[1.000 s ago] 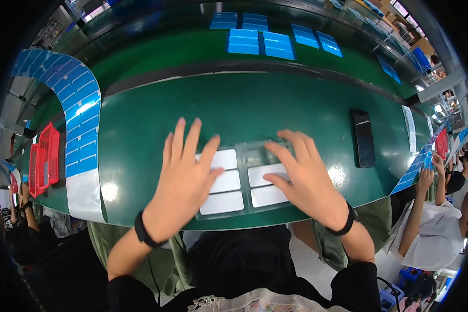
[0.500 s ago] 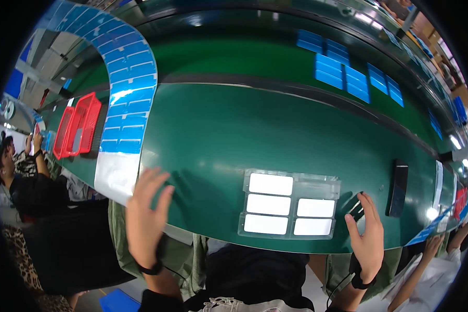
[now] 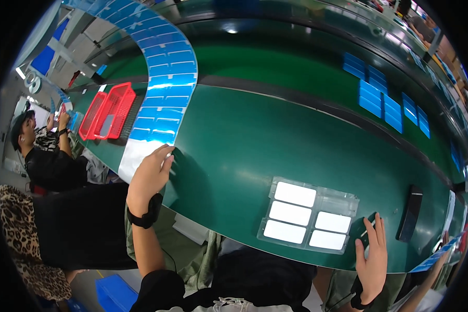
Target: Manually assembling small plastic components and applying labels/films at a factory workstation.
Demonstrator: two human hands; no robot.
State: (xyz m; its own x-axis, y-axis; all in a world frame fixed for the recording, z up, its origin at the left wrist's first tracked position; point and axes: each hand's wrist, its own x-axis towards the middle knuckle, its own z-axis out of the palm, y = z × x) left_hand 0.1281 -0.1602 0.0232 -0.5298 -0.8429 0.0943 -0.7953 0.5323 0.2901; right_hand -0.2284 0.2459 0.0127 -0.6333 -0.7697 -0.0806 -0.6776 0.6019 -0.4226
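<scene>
My left hand (image 3: 150,174) is over the bare silvery end of a long strip of blue labels (image 3: 164,104), by its right edge. Its fingers are bent, with a gap between thumb and forefinger, and I see nothing held. Front and centre lies a clear plastic tray (image 3: 335,200) with white rectangular pieces (image 3: 288,213) in several slots; its upper right slot holds no white piece. My right hand (image 3: 373,260) rests just right of the tray, fingers stretched out. A small slim thing by its thumb and forefinger is too unclear to name.
Two red plastic baskets (image 3: 114,112) stand left of the strip. A black oblong object (image 3: 411,213) lies at the right. Blue label sheets (image 3: 370,99) lie on the green belt (image 3: 275,67) beyond the dark rail. A co-worker (image 3: 49,156) sits at the far left.
My left hand has moved up to the label strip's right edge and its fingers have bent. My right hand stays beside the tray. The view has swung left, shifting everything rightward.
</scene>
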